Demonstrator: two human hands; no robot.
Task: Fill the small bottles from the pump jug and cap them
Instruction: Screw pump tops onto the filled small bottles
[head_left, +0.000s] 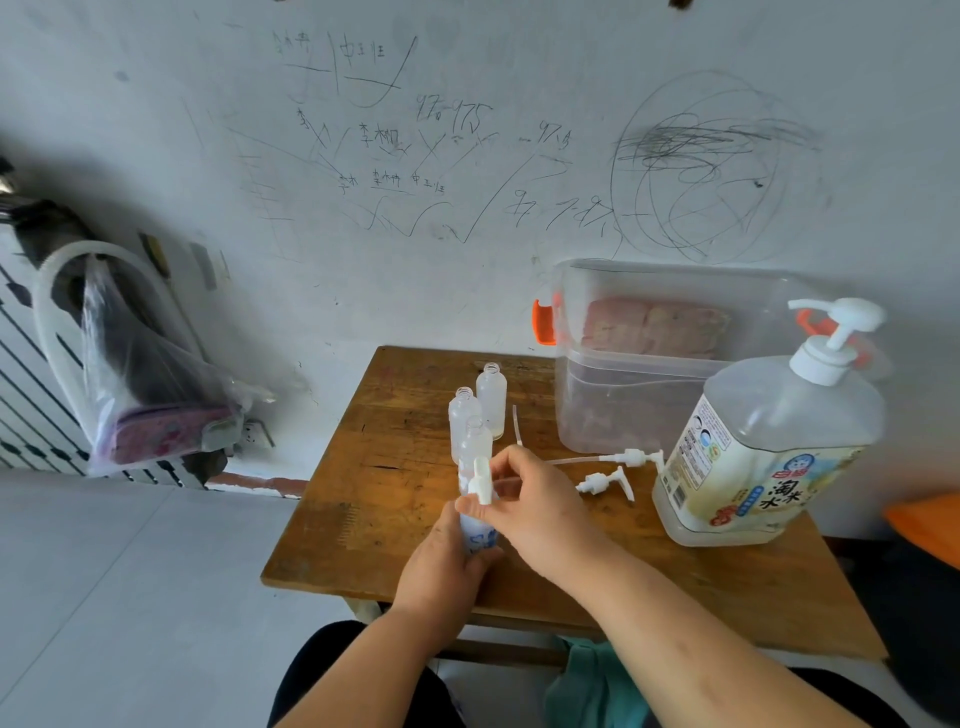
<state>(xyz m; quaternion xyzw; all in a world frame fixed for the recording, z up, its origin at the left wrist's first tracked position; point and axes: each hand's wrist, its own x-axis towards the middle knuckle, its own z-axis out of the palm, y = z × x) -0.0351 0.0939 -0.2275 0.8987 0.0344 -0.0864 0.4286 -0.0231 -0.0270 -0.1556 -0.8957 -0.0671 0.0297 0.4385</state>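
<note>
L hand (447, 558) grips bottle (480, 535), R hand (530, 499) pinches cap (480, 480).

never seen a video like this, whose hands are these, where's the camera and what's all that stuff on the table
There is no machine here. A person wears one camera on the head, and it looks down at their own two hands. The left hand grips a small bottle, and the right hand pinches a white pump cap at its top. On the wooden table are more uncapped bottles, two loose pump caps, the big pump jug and a clear storage box against the wall.
</note>
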